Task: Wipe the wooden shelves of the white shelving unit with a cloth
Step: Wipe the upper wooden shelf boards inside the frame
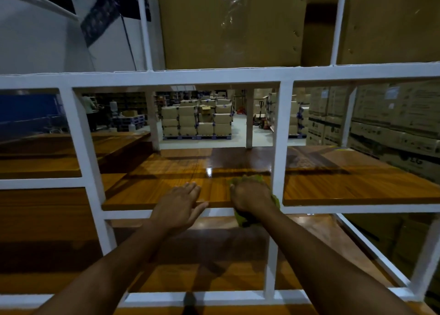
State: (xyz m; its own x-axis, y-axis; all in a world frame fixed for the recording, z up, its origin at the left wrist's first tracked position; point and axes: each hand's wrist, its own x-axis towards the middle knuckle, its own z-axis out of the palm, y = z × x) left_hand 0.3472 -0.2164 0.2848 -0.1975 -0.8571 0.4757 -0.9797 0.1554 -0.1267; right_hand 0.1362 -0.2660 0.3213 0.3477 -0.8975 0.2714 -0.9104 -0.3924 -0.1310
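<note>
Left hand (180,201): fingers straight, flat on wooden shelf (152,186) (front edge)
Right hand (250,195): curled round green cloth (252,179)

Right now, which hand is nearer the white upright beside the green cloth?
Right. The right hand, gripping the cloth, sits just left of the upright; the left hand rests flat on the shelf edge, farther left.
</note>
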